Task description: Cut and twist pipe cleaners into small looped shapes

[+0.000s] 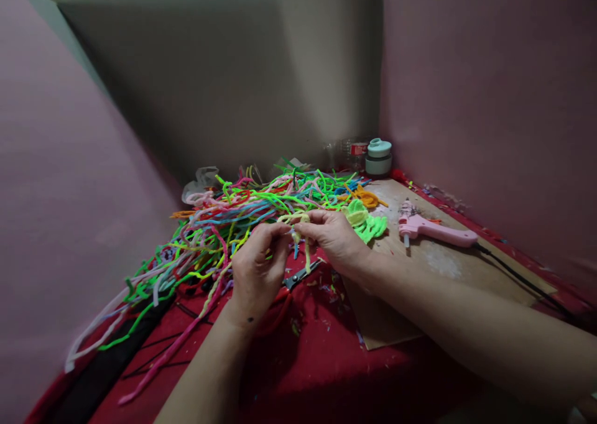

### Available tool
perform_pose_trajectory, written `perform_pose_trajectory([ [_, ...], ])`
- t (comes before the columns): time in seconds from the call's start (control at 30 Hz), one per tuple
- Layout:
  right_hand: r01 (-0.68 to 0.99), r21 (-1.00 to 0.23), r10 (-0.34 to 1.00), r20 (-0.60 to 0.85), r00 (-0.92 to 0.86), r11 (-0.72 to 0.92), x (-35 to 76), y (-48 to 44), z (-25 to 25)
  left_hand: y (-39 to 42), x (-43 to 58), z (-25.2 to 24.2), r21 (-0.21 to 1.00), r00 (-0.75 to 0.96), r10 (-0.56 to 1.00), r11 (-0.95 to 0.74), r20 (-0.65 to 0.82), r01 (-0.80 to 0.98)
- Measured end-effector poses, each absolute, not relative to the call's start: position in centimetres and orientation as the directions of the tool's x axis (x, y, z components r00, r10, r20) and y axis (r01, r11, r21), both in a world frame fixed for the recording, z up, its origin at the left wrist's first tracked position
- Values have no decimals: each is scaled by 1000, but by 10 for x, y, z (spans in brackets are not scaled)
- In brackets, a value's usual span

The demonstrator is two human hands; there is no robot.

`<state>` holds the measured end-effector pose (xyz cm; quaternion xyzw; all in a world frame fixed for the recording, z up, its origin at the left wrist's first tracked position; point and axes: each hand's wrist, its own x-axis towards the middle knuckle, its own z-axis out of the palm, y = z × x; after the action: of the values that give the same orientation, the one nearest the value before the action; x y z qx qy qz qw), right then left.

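Note:
My left hand (259,265) and my right hand (333,234) meet above a red table (317,362), both pinching a pale yellow pipe cleaner (298,225) that is bent between the fingertips, with one end hanging down. Right behind the hands lies a big tangled pile of pipe cleaners (233,219) in green, pink, blue, yellow and white. Scissors (301,276) lie on the table just below the hands.
A cardboard sheet (420,268) covers the table's right part, with a pink glue gun (433,228) and its black cord on it. Coiled green pipe-cleaner pieces (366,222) sit near my right hand. A lidded jar (379,156) stands in the back corner. Pink walls close both sides.

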<state>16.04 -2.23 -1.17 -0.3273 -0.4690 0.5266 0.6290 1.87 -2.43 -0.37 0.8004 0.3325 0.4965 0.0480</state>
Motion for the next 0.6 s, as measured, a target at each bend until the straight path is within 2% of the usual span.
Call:
perform_pose_trajectory([
  [0.1, -353, -907, 970, 244, 9, 231, 160, -23, -12, -24, 17, -4, 497, 234, 624, -754, 745, 430],
  [0.33, -358, -906, 973, 229, 27, 223, 161, -23, -12, -25, 20, -3, 369, 318, 593, -752, 740, 546],
  [0.53, -352, -907, 970, 242, 21, 233, 161, -23, -12, -24, 20, -3, 410, 335, 610, -760, 718, 504],
  [0.6, -349, -909, 971, 241, 7, 228, 161, -23, -12, -24, 20, -3, 385, 342, 604, -757, 720, 527],
])
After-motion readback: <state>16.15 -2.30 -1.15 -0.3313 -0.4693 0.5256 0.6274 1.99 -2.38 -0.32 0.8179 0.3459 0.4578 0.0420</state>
